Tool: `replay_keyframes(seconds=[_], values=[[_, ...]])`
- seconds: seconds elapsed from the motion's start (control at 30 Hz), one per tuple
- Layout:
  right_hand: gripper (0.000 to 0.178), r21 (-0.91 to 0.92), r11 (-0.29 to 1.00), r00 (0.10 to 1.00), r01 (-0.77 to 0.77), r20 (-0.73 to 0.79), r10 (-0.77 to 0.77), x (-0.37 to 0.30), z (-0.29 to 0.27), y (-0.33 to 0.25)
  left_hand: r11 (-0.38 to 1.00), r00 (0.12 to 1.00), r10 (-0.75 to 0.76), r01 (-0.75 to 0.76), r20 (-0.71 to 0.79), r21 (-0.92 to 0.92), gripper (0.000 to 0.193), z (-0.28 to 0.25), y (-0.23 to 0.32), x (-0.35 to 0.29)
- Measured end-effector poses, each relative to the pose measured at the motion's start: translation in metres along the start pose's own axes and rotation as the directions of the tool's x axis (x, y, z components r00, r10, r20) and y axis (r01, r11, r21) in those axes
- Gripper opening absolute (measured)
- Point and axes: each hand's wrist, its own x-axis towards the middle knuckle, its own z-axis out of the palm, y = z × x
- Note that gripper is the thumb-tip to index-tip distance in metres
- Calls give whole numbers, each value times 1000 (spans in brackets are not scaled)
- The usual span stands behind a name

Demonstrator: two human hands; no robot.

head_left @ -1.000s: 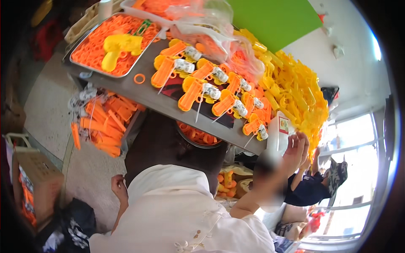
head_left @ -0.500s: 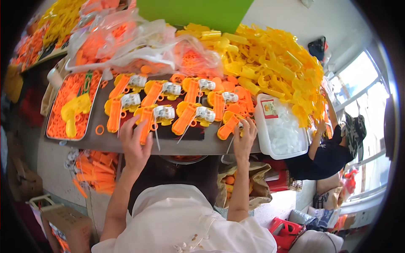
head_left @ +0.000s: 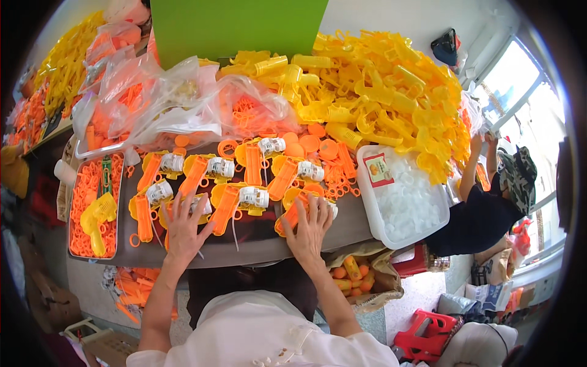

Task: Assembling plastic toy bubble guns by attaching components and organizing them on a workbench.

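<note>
Two rows of toy-gun assemblies lie before me, each a yellow shell with an orange bar and a white mechanism. My left hand (head_left: 184,235) rests spread over one toy-gun assembly (head_left: 200,205) in the near row, its thumb stretched aside and the piece mostly covered. At the right end of that row, my right hand (head_left: 307,237) has its thumb and fingers about another toy-gun assembly (head_left: 293,214), covering part of it. Between the hands sits a third toy-gun assembly (head_left: 225,207) with a thin pale strand hanging from it.
An orange-filled tray (head_left: 114,248) with a yellow gun shell (head_left: 96,223) on top stands left. A white tub (head_left: 374,211) of clear pieces is right, below a yellow shell heap (head_left: 391,92). Plastic bags (head_left: 183,101) lie behind. Another person (head_left: 477,214) works at far right.
The view has shifted, so the table appears lower. My left hand has come further over the near-row assembly. My right hand remains at the end assembly, its fingers now reaching over it.
</note>
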Motion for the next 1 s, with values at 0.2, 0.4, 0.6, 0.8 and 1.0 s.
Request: replay_keyframes(seconds=[0.2, 0.4, 0.6, 0.8, 1.0], values=[[35, 121, 982, 977, 145, -177, -123, 104, 0, 18, 1000, 1000, -24, 24, 10, -3, 64, -9, -15, -12], [36, -156, 969, 929, 191, -291, -230, 219, 79, 82, 999, 998, -48, 47, 48, 16, 63, -12, -23, -12], [7, -110, 966, 953, 232, -172, -248, 251, 72, 98, 999, 999, -33, 33, -21, 21, 63, -23, -34, -23], [26, 891, 452, 995, 54, -87, 53, 261, -11, 83, 968, 956, 112, -167, -271, -190, 46, -43, 14, 21], [40, 828, 471, 810, -305, 486, -328, 177, -82, 27, 759, 697, 547, -647, -464, -76, 60, -90, 98, 113]])
